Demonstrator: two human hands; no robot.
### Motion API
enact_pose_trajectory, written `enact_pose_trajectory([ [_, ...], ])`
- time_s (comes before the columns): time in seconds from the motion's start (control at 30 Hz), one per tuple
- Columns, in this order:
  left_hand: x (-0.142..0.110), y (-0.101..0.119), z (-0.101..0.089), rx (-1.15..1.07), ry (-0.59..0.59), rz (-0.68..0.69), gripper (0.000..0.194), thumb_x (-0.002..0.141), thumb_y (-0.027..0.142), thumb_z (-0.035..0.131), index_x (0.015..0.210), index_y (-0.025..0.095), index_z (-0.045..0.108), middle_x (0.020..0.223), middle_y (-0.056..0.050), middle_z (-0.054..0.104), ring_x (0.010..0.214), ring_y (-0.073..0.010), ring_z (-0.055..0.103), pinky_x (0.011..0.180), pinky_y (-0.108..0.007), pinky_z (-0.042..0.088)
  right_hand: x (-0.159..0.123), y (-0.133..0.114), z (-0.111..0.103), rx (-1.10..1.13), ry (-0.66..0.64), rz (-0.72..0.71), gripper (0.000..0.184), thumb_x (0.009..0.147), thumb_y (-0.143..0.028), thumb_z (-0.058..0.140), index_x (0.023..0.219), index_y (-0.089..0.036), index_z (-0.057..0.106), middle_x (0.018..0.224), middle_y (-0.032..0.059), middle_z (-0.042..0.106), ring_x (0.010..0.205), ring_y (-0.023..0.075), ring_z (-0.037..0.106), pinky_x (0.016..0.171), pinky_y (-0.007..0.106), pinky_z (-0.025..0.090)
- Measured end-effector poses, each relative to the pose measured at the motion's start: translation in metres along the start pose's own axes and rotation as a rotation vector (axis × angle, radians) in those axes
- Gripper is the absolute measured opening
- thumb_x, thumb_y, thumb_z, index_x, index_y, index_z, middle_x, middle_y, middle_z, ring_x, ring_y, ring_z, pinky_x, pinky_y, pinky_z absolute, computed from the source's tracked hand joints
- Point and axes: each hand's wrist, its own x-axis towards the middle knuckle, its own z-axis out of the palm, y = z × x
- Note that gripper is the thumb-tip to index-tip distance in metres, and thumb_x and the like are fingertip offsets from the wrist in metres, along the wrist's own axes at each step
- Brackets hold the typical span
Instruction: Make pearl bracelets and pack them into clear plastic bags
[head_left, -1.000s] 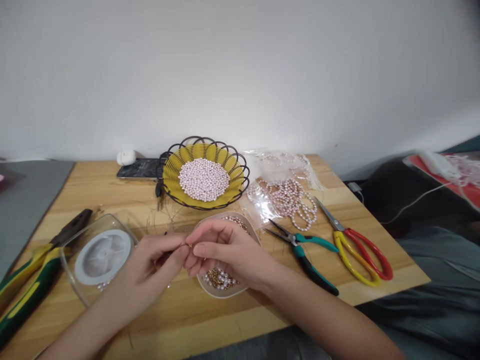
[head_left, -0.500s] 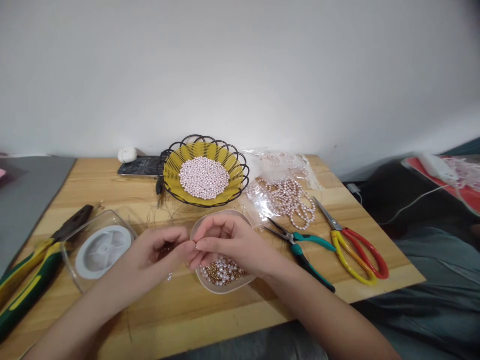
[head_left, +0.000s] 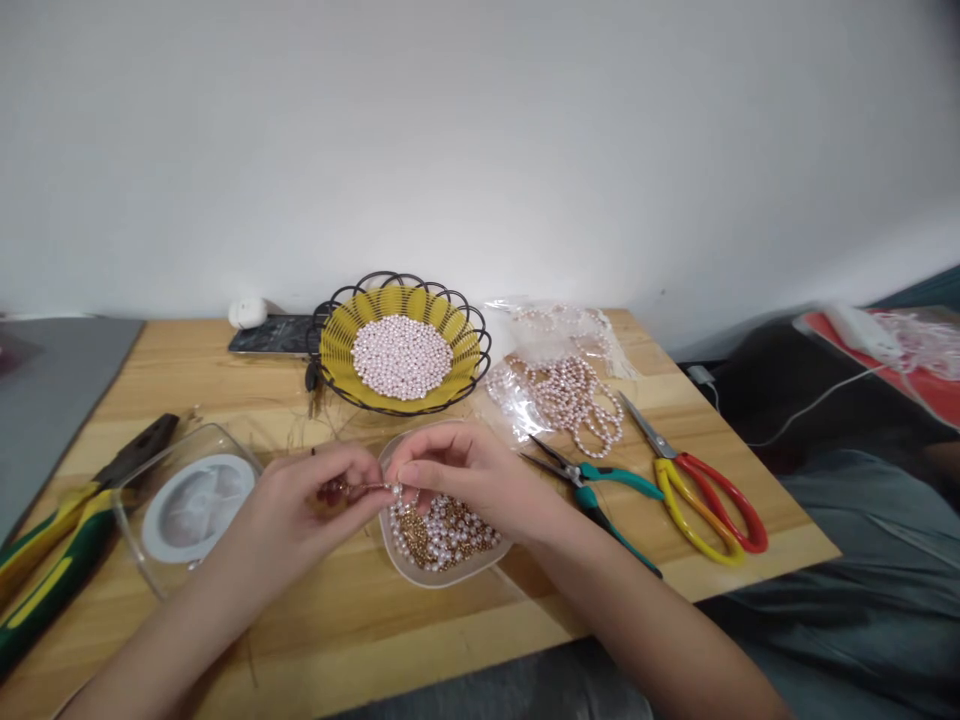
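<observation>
My left hand (head_left: 311, 505) and my right hand (head_left: 469, 475) meet over a small clear dish (head_left: 405, 570) of gold and white beads. Both hands pinch a short strand of tiny beads (head_left: 375, 489) stretched between their fingertips, just above the dish's left rim. Beyond the hands stands a yellow wire-rimmed basket (head_left: 337, 345) filled with pale pink pearls (head_left: 401, 356).
A clear tub holding a spool of cord (head_left: 191, 500) and green-yellow pliers (head_left: 52, 560) lie at the left. Teal needle-nose pliers (head_left: 596, 490), red-yellow scissors (head_left: 701, 490) and a bag of pearl strands (head_left: 562, 390) lie at the right. A phone (head_left: 274, 335) rests at the back.
The hands have drawn slightly apart, and a short beaded strand now shows between their fingertips. More of the bead dish is uncovered.
</observation>
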Motion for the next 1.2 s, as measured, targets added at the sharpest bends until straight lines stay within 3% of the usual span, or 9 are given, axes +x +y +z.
enact_pose_trajectory([
  [0.13,-0.002,-0.003,0.002,0.084,0.033,0.082,0.009,0.092,0.031,0.068,0.084,0.026,0.069,0.084,0.003,0.072,0.079,-0.0178,0.065,0.076,-0.03,0.046,-0.002,0.0,0.004,-0.07,0.073,-0.068,0.025,0.078,-0.042,0.082,0.078,-0.018,0.075,0.077,-0.0008,0.069,0.068,0.0116,0.059,0.067,0.026,0.048],
  [0.2,-0.004,-0.006,0.004,0.158,0.101,0.101,0.004,0.089,0.034,0.072,0.09,0.03,0.071,0.102,0.002,0.074,0.099,-0.0233,0.065,0.095,-0.04,0.04,-0.003,0.001,0.005,-0.088,0.094,-0.092,0.026,0.077,-0.043,0.082,0.078,-0.018,0.075,0.08,0.0001,0.07,0.074,0.0137,0.061,0.072,0.028,0.048],
  [0.27,-0.005,-0.006,0.006,0.15,0.126,0.08,0.008,0.088,0.033,0.073,0.094,0.03,0.071,0.108,0.001,0.072,0.106,-0.0252,0.062,0.102,-0.045,0.036,-0.003,0.001,0.006,-0.103,0.093,-0.117,0.024,0.078,-0.041,0.081,0.079,-0.018,0.074,0.083,0.0011,0.07,0.078,0.0152,0.062,0.076,0.029,0.048],
  [0.43,-0.006,-0.001,0.012,-0.225,0.023,-0.084,0.012,0.087,0.028,0.071,0.097,0.024,0.064,0.083,0.003,0.071,0.079,-0.0165,0.068,0.073,-0.027,0.054,-0.005,-0.001,0.006,-0.185,0.111,-0.153,0.016,0.084,-0.034,0.077,0.081,-0.019,0.075,0.084,0.0011,0.069,0.079,0.016,0.062,0.075,0.03,0.047],
  [0.63,-0.005,0.007,0.012,-0.215,0.089,-0.077,0.007,0.089,0.025,0.066,0.082,0.022,0.069,0.062,0.007,0.061,0.054,-0.0092,0.057,0.05,-0.016,0.045,-0.005,-0.005,0.006,-0.134,0.09,-0.145,0.027,0.082,-0.046,0.079,0.08,-0.019,0.073,0.082,0.0009,0.067,0.078,0.0167,0.06,0.075,0.03,0.047],
  [0.9,-0.007,0.01,0.007,0.13,0.245,0.209,0.01,0.094,0.031,0.069,0.087,0.024,0.071,0.064,0.006,0.075,0.044,-0.0075,0.06,0.046,-0.016,0.045,-0.003,-0.004,0.008,-0.051,0.036,-0.131,0.027,0.081,-0.044,0.081,0.078,-0.018,0.072,0.08,-0.0001,0.068,0.075,0.0146,0.061,0.074,0.029,0.049],
  [1.2,-0.008,0.005,0.009,0.157,0.282,0.243,0.012,0.097,0.03,0.065,0.089,0.024,0.071,0.072,0.003,0.079,0.053,-0.0106,0.068,0.052,-0.018,0.053,-0.001,0.0,0.009,0.006,0.064,-0.144,0.021,0.079,-0.036,0.083,0.08,-0.019,0.07,0.077,-0.0022,0.067,0.072,0.013,0.06,0.073,0.028,0.048],
])
